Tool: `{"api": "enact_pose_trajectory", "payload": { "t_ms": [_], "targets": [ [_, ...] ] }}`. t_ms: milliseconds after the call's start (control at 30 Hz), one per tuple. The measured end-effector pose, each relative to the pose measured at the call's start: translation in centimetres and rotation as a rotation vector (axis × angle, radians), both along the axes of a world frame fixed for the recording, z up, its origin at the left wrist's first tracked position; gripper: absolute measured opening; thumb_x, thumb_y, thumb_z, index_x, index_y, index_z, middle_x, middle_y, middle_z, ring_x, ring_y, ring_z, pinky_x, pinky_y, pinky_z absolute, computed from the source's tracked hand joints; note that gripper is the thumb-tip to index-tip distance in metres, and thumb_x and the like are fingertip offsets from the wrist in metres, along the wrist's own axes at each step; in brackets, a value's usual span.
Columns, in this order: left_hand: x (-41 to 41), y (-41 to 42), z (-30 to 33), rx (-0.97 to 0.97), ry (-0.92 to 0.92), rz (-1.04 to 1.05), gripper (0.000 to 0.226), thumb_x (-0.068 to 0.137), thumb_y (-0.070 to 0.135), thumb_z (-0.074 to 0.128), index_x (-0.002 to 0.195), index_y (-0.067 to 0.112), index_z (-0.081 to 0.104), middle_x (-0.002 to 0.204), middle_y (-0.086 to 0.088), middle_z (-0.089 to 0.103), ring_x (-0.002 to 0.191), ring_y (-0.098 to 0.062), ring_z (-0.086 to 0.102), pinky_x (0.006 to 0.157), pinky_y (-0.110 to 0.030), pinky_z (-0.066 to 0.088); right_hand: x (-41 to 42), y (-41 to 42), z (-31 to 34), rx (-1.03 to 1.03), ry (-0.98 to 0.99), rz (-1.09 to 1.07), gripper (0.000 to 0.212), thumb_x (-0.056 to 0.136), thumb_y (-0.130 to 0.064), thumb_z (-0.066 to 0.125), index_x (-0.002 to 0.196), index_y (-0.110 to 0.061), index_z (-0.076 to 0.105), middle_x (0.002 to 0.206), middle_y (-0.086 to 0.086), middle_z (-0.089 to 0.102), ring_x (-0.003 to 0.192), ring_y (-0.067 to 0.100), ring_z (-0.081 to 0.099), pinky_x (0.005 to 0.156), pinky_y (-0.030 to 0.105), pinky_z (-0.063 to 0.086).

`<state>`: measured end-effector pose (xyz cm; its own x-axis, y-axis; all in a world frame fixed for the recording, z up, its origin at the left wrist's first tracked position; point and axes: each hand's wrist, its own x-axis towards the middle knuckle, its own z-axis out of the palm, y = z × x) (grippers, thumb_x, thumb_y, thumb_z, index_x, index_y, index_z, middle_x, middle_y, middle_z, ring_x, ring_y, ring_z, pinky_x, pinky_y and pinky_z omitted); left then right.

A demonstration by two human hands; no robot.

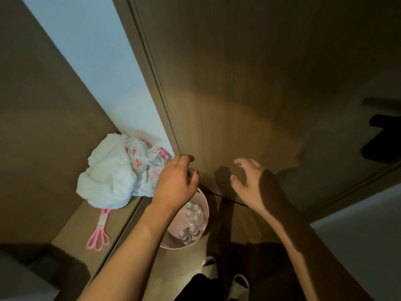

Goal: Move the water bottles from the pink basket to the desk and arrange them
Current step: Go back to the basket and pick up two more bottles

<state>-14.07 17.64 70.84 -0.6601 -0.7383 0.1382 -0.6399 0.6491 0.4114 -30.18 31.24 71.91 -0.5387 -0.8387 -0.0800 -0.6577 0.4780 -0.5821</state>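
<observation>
A: Only the head view to go on. Where do the bottles sit?

B: In the pink basket (204, 205) on the floor, just in front of the slippered feet (210, 265). Several clear water bottles (194, 213) stand inside it, caps up, packed close. None looks lifted out.

A: And the hands?

B: The left hand (173, 183) hangs above the far rim of the basket, fingers loosely curled, and I see nothing in them. The right hand (249, 181) is beside it, fingers spread and bent like a claw, also holding nothing. Both are above the basket, not touching the bottles.

A: Anything else nearby?

B: A heap of white cloth (112, 168) on a low surface to the left, a pink plastic tool (100, 232) below it, and a thin dark cord (225, 197) running past the basket rim under the right wrist.

A: What might go wrong from here?

B: My guess: the bottles are smooth and crowded, so pulling one out may tip its neighbours. The cord lies close enough that a wrist could snag it on the way up. The light is dim, and the left forearm hides part of the basket, so a reach could miss
</observation>
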Motion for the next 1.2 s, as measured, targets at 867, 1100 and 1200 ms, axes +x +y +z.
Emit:
{"api": "enact_pose_trajectory", "payload": {
  "t_ms": [867, 1100, 1200],
  "targets": [
    [10.5, -11.4, -7.8, 0.222, 0.146, 0.709, 0.039, 0.092, 0.028, 0.058, 0.127, 0.013, 0.057, 0.124, -0.006, 0.061, 0.112, -0.021, 0.058, 0.091, -0.032, 0.046, 5.4, -25.7, -2.6, 0.127, 0.168, 0.743, 0.045, 0.095, -0.031, 0.06, 0.138, -0.021, 0.052, 0.133, 0.003, 0.058, 0.115, 0.018, 0.058, 0.095, 0.031, 0.05],
    [10.1, -9.3, -8.1, 0.247, 0.065, 0.885, 0.037, 0.089, 0.029, 0.061, 0.124, 0.017, 0.058, 0.12, -0.002, 0.062, 0.11, -0.021, 0.059, 0.088, -0.032, 0.047, 4.5, -29.2, -4.4, 0.171, 0.125, 0.95, 0.044, 0.096, -0.032, 0.054, 0.138, -0.021, 0.048, 0.137, -0.001, 0.054, 0.122, 0.018, 0.052, 0.104, 0.037, 0.043],
    [8.5, -8.8, -8.4, 0.282, -0.007, 0.915, 0.038, 0.089, 0.029, 0.061, 0.124, 0.015, 0.058, 0.122, -0.004, 0.06, 0.11, -0.022, 0.058, 0.09, -0.031, 0.046, 3.0, -29.8, -6.2, 0.143, 0.115, 1.0, 0.043, 0.095, -0.033, 0.055, 0.136, -0.021, 0.05, 0.134, -0.002, 0.056, 0.119, 0.016, 0.055, 0.101, 0.036, 0.046]
  ]
}}
